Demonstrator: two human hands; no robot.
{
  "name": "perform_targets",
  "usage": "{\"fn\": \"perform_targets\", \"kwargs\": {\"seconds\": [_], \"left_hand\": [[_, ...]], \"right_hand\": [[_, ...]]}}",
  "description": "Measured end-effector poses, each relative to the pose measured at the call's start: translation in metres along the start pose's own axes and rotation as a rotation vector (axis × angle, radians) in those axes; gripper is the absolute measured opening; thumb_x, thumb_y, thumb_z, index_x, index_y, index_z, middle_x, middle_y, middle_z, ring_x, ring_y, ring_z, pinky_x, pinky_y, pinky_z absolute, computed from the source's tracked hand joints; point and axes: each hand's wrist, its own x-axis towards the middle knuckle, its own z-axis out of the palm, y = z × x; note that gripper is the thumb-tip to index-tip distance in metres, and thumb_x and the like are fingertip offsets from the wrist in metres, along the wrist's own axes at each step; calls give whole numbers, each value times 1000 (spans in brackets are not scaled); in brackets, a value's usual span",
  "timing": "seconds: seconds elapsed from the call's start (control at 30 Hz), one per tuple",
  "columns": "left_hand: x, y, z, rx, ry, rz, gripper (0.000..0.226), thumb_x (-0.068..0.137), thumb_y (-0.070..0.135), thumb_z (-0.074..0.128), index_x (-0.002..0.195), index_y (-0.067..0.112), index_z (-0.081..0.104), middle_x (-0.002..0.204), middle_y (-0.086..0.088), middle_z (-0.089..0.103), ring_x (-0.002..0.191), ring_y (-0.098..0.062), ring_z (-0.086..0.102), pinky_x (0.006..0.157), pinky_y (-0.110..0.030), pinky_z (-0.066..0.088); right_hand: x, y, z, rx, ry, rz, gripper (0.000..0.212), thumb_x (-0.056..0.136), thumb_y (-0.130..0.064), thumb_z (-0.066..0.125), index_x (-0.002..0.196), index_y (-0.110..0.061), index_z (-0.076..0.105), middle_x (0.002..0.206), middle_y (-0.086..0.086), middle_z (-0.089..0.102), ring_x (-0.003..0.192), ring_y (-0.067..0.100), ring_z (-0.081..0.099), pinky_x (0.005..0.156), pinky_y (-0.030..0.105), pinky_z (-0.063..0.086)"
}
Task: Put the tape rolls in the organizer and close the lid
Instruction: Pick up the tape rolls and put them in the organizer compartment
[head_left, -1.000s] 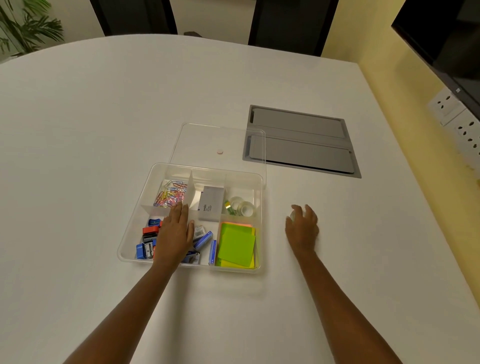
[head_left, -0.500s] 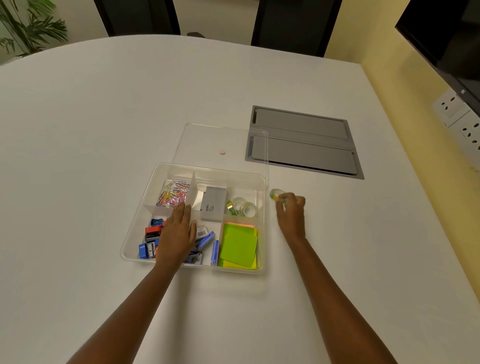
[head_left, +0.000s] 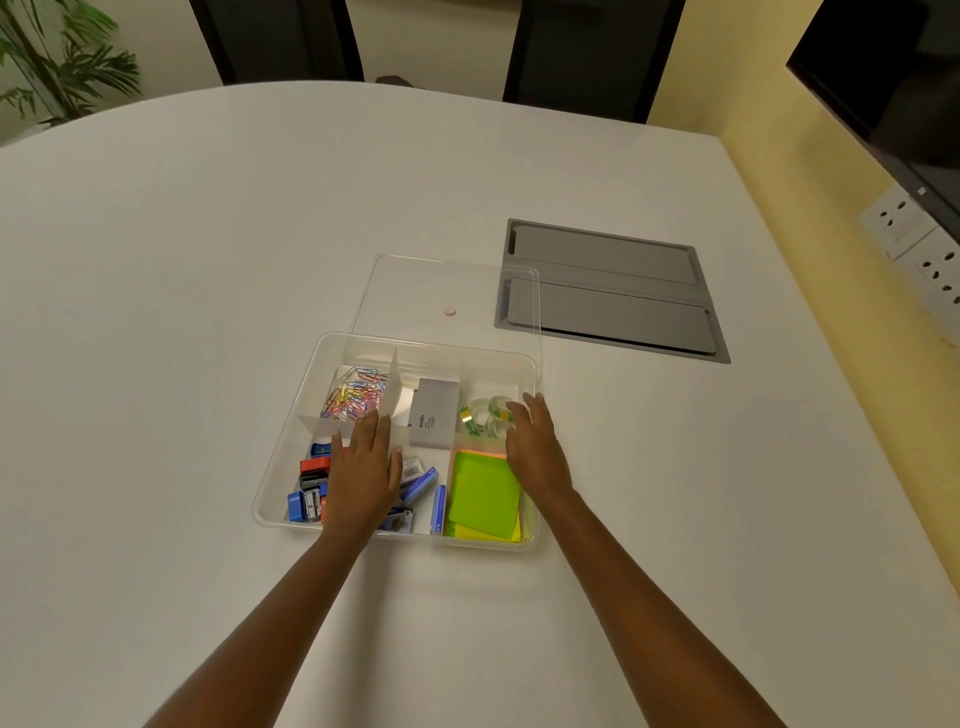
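Note:
The clear plastic organizer (head_left: 291, 447) lies open on the white table. Its clear lid (head_left: 452, 283) lies flat just behind it. My right hand (head_left: 535, 447) reaches into the back right compartment, thumb and fingertips on a clear tape roll (head_left: 500, 404) held low inside. Two more tape rolls (head_left: 480, 415), clear with green and yellow labels, lie in the same compartment just left of it. My left hand (head_left: 363, 467) rests flat, fingers apart, on the front left compartment and holds nothing.
Other compartments hold coloured paper clips (head_left: 356, 397), a grey box (head_left: 435, 418), blue and red sharpeners and staple boxes (head_left: 311, 491), and green sticky notes (head_left: 483, 493). A grey cable hatch (head_left: 608, 291) is set in the table behind right. Wall sockets (head_left: 914, 234) are at the far right.
My right hand picked up a tape roll from the table right of the organizer and carried it left into the back right compartment. The left hand stayed put.

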Motion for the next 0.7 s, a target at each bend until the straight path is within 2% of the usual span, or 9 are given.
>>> {"fn": "perform_targets", "kwargs": {"seconds": [0.13,0.23,0.43,0.6,0.7], "left_hand": [[-3,0,-1,18,3,16,46,96,23,34,138,7,29,150,-15,30,141,-29,24,117,-49,14],[-8,-1,0,3,-1,15,45,96,23,35,138,7,30,149,-15,32,141,-29,24,117,-49,14],[-26,0,4,-16,-6,12,48,96,27,36,139,8,29,150,-14,31,141,-28,24,117,-48,14],[-25,0,4,23,-14,23,51,96,31,32,142,11,21,153,-12,25,143,-26,18,118,-46,10],[-14,2,2,47,-23,16,54,97,35,25,143,9,13,155,-12,18,144,-25,13,118,-46,7]], "right_hand": [[-8,9,7,-71,6,-7,39,99,-4,29,136,-7,40,158,9,19,148,21,8,117,37,27],[-16,15,11,-54,0,8,37,100,-10,31,134,-9,45,159,6,18,148,19,10,115,37,34],[-34,21,11,-14,7,4,33,100,-13,34,128,-7,51,158,5,19,147,18,12,111,36,35],[-34,20,6,-138,36,-61,33,100,-16,37,129,-9,51,154,9,30,147,22,16,121,42,9],[-19,13,0,-228,51,-47,34,98,-14,40,132,-11,47,153,9,32,145,20,20,121,44,2]]}}
